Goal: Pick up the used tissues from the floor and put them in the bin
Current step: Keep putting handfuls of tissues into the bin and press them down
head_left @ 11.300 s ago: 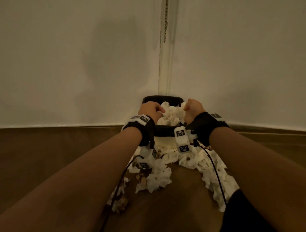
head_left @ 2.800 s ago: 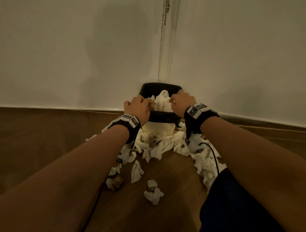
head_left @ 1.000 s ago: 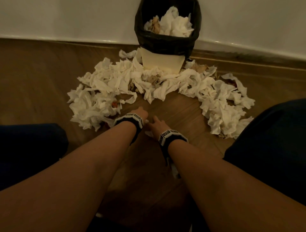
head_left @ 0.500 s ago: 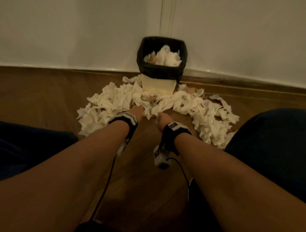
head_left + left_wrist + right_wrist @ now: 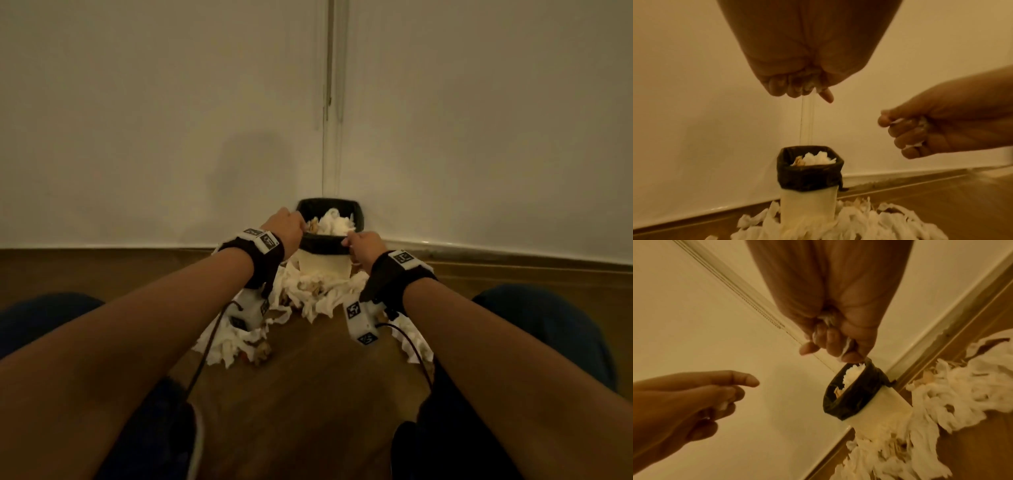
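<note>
Your left hand [image 5: 287,229] is up at the left side of the bin [image 5: 329,244], fingers curled into a fist around a small wad of white tissue; in the left wrist view bits of white show between the curled fingers [image 5: 795,87]. Your right hand [image 5: 363,247] sits at the bin's right front edge, likewise clenched on crumpled tissue, with white scraps poking out between its fingers [image 5: 830,340]. From the wrist views both hands are above and just short of the bin's opening, apart from each other.

That bin stands in the corner where the two walls [image 5: 137,120] meet, a pale container with a black liner [image 5: 809,177] folded over its rim. It already holds a heap of white tissues [image 5: 334,222] rising near the rim.

Around the bin's base, on the wooden floor [image 5: 308,394], lies the pile of used tissues [image 5: 318,291], spreading to both sides below your wrists.
</note>
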Motion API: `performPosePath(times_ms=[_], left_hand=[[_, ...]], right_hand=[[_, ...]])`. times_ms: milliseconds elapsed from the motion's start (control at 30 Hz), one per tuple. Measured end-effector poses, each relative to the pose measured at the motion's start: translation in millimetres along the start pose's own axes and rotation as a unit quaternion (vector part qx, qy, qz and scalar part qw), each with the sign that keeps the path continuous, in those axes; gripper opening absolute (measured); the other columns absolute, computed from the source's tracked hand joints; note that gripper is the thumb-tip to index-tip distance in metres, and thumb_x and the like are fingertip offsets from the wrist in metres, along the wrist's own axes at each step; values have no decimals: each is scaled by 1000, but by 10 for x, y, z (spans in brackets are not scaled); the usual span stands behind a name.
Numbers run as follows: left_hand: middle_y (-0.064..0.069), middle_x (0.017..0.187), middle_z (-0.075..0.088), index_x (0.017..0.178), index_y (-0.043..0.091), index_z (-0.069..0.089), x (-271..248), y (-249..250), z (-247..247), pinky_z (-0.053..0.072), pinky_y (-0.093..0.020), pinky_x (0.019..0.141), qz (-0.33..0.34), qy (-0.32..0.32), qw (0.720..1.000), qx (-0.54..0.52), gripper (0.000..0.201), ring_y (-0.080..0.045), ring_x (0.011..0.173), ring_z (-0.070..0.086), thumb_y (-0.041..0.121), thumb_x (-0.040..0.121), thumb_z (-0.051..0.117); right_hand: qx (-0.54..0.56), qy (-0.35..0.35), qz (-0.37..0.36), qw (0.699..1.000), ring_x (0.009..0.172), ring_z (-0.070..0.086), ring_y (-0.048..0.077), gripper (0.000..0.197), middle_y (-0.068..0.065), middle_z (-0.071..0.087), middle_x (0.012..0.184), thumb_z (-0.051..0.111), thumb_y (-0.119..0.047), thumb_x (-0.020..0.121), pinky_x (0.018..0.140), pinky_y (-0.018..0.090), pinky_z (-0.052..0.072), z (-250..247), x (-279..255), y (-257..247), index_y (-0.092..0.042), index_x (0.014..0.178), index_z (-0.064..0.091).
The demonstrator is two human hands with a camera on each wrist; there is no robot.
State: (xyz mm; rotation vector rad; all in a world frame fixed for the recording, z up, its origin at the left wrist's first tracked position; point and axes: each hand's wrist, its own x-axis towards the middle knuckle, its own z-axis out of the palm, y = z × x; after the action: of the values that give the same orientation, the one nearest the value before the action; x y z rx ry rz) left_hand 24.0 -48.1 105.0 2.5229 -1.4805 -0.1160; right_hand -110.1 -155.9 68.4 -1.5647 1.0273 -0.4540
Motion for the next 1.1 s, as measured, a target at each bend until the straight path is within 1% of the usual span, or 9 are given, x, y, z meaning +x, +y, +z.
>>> performPosePath(times_ms=[133, 267, 367, 433, 500, 633, 767, 1000, 1100], left_hand=[[-13, 127, 40, 119, 9, 51, 70, 60, -252, 40, -28, 91, 20, 46, 993, -108, 44, -27, 111, 50, -14, 84, 37], [-18, 128, 40, 121, 2, 49, 213, 135, -314, 51, -27, 87, 6, 69, 955, -289, 40, -26, 95, 61, -14, 89, 34], [-16, 108, 54, 125, -1, 44, 339, 129, -254, 50, -10, 55, 0, 50, 909, -414, 32, -16, 70, 62, -4, 95, 33], [-11, 106, 63, 118, 5, 52, 418, 130, -222, 48, -8, 51, -3, 50, 915, -400, 25, -14, 68, 65, 2, 95, 44], [-9, 104, 68, 108, 11, 62, 536, 115, -194, 52, -13, 64, 5, 70, 933, -352, 18, -19, 74, 69, 7, 92, 54], [-11, 96, 71, 98, 13, 68, 751, 78, -140, 54, -22, 74, 16, 78, 938, -337, 12, -20, 76, 69, 13, 87, 63], [-8, 100, 70, 96, 14, 69, 935, 4, 1, 52, -26, 84, 6, 95, 950, -297, 12, -20, 87, 68, 14, 84, 67], [-8, 114, 67, 110, 12, 69, 1254, 0, 312, 41, -17, 82, -3, 98, 962, -255, 24, -20, 102, 62, 11, 89, 58], [-12, 116, 65, 113, 10, 67, 1390, -18, 414, 40, -17, 83, -13, 95, 964, -247, 25, -23, 103, 62, 9, 91, 54]], right_hand=[[14, -15, -18, 1000, 57, 44, 15, 31, 4, 50, 67, 39, 0, 95, 55, 25, 40, -212, -45, -200, 4, 115, 62], [102, -30, -45, 993, 65, 49, 18, 33, 10, 49, 78, 37, 16, 92, 59, 22, 47, -276, -11, -433, 12, 120, 54], [146, -12, -49, 988, 57, 49, 16, 30, 11, 47, 75, 32, 8, 97, 40, 19, 46, -310, 58, -570, 5, 118, 52], [119, -10, -49, 992, 40, 40, 10, 27, 8, 44, 65, 30, -3, 100, 30, 16, 31, -350, 171, -606, -3, 111, 55], [100, -8, -34, 994, 34, 28, 9, 28, 5, 38, 59, 31, -12, 100, 31, 14, 23, -378, 324, -615, -7, 95, 58], [59, 27, 5, 998, 39, 26, 14, 32, 3, 33, 53, 40, -19, 95, 41, 18, 22, -373, 670, -645, -12, 64, 47], [1, -1, 20, 1000, 45, 26, 13, 28, 2, 34, 57, 45, -19, 90, 40, 19, 22, -327, 970, -661, -15, 63, 41], [-218, -80, -13, 973, 57, 49, 12, 29, 2, 53, 70, 47, -7, 93, 56, 23, 42, -182, 1288, -474, -26, 71, 46], [-275, -60, -48, 958, 75, 56, 19, 32, 15, 64, 101, 56, -6, 87, 74, 31, 52, -102, 1379, -431, -26, 68, 42]])
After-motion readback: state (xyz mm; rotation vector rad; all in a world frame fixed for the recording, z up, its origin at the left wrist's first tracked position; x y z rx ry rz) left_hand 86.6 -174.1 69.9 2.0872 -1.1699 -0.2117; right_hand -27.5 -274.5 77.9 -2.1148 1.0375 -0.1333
